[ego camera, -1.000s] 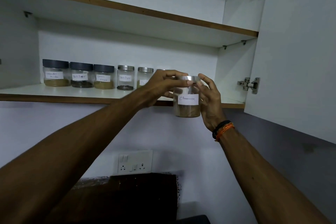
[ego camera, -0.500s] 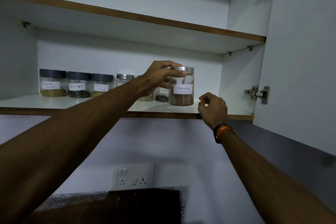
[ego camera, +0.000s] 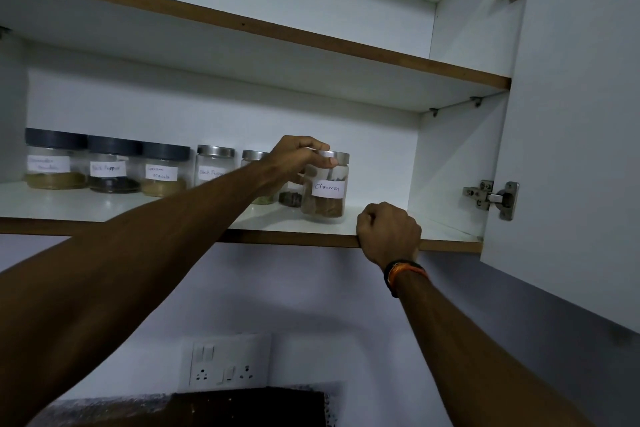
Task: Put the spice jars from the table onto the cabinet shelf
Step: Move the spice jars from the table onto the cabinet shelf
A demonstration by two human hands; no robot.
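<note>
Left hand [ego camera: 301, 158], frame centre: fingers curled over the steel lid of the cinnamon jar [ego camera: 325, 189], gripping it from above. Jar upright, base apparently on the lower shelf [ego camera: 381, 230], right of centre, just beside the silver-lidded jars [ego camera: 215, 166] and well right of three dark-lidded jars [ego camera: 112, 165] at left. Right hand [ego camera: 389, 234], right of centre: fingers curled into a fist, holding nothing, resting at the shelf's front edge just right of the jar.

Step in hand, as judged: seating and releasing the jar, near completion for this jar. Desk not in view; remaining jars unknown.

Hazards:
- Jar placed close behind the front edge; release with the base not fully flat, or a drag of the fingers on withdrawal, likely to tip it forward off the shelf.
- Push toward the row too brisk: knock against the neighbouring jar, partly hidden behind the left hand.
- Right fist near the jar's base; sudden lift likely to strike it.
</note>
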